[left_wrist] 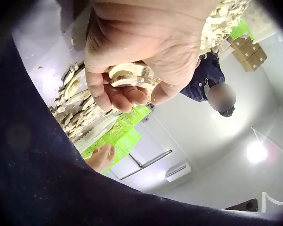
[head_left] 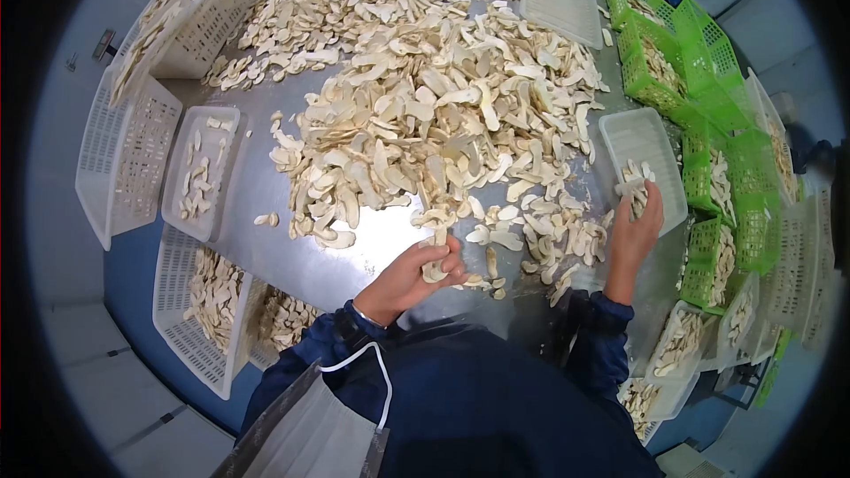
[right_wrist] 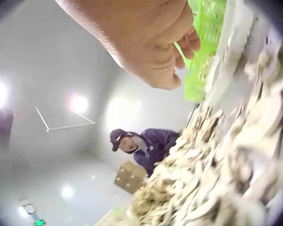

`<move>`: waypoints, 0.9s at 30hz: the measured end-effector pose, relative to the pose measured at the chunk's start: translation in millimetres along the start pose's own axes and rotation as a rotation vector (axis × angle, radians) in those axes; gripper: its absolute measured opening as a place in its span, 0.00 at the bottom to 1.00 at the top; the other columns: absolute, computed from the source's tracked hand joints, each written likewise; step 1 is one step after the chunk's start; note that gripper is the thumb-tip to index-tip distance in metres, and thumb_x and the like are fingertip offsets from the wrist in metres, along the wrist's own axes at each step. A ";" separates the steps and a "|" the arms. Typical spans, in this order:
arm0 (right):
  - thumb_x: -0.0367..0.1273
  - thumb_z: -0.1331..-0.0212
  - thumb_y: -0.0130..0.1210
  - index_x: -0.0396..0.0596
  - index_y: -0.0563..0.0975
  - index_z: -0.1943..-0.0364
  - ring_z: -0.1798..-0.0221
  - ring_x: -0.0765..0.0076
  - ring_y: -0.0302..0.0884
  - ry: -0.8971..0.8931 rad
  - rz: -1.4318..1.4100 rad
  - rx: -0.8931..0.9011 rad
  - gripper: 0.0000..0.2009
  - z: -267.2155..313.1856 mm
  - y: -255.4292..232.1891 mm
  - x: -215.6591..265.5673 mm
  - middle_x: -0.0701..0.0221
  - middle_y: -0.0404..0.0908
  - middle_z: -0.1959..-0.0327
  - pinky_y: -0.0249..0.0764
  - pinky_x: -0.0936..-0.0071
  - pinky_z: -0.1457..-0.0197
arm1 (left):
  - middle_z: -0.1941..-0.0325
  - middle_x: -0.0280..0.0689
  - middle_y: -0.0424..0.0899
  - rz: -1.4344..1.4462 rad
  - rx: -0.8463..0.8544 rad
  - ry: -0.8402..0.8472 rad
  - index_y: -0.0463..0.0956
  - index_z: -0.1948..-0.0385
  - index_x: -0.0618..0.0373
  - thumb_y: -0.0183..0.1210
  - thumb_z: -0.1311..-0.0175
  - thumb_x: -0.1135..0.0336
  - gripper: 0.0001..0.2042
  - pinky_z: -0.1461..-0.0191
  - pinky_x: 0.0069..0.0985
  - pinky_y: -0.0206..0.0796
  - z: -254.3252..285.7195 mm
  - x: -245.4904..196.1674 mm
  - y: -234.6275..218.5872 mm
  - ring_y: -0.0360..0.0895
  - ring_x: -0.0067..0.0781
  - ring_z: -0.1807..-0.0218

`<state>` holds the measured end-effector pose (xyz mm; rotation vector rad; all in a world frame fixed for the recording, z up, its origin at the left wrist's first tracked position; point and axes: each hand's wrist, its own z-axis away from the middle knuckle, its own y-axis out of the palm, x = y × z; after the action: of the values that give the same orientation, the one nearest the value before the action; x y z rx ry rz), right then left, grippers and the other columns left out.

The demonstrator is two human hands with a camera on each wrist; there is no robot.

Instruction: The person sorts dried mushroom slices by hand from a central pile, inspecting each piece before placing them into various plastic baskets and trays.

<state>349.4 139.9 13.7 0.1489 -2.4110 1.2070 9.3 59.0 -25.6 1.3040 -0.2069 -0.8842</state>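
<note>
A large heap of pale mushroom slices covers the metal table. At the heap's near edge my left hand holds a few mushroom slices, its fingers curled round them in the left wrist view. Over at the right, my right hand is above the near end of a white tray. Several slices lie by its fingertips in that tray. In the right wrist view the right hand's fingers are loosely bent, apart from the thumb, with nothing seen between them.
A second white tray with some slices stands left. Another tray lies at the far right. Green baskets of slices line the right side; white crates stand left. A person is across the table.
</note>
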 end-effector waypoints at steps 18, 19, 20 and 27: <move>0.26 0.45 0.58 0.43 0.82 0.62 0.55 0.58 0.79 0.135 -0.405 0.590 0.07 -0.3 20.2 58.0 0.64 0.81 0.58 0.75 0.69 0.53 | 0.74 0.28 0.69 -0.069 -0.044 0.005 0.68 0.70 0.54 0.51 0.31 0.60 0.10 0.49 0.31 0.65 3.5 1.2 0.4 0.69 0.30 0.63; 0.27 0.44 0.58 0.43 0.81 0.60 0.59 0.61 0.81 0.129 -0.350 0.513 0.08 -6.8 15.4 36.3 0.64 0.82 0.58 0.76 0.71 0.58 | 0.74 0.28 0.69 -0.067 -0.022 0.000 0.69 0.70 0.54 0.51 0.31 0.61 0.09 0.49 0.31 0.65 1.7 2.2 -0.4 0.69 0.29 0.63; 0.27 0.44 0.58 0.43 0.81 0.58 0.62 0.62 0.81 0.005 -0.226 0.299 0.09 -13.8 11.8 20.9 0.64 0.82 0.59 0.76 0.72 0.59 | 0.73 0.28 0.69 -0.066 0.000 -0.002 0.69 0.69 0.54 0.51 0.31 0.61 0.09 0.48 0.31 0.65 -0.5 3.1 -0.6 0.70 0.29 0.63; 0.29 0.48 0.61 0.43 0.76 0.49 0.50 0.51 0.76 -0.023 -0.296 0.515 0.19 -19.3 37.7 38.6 0.57 0.80 0.53 0.73 0.62 0.46 | 0.72 0.30 0.73 0.021 0.001 -0.047 0.72 0.55 0.56 0.48 0.29 0.66 0.08 0.45 0.33 0.68 -3.8 10.0 1.4 0.74 0.30 0.61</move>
<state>310.5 181.9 12.6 0.6506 -1.9522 1.6499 18.9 55.2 -28.8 1.2812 -0.2573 -0.8977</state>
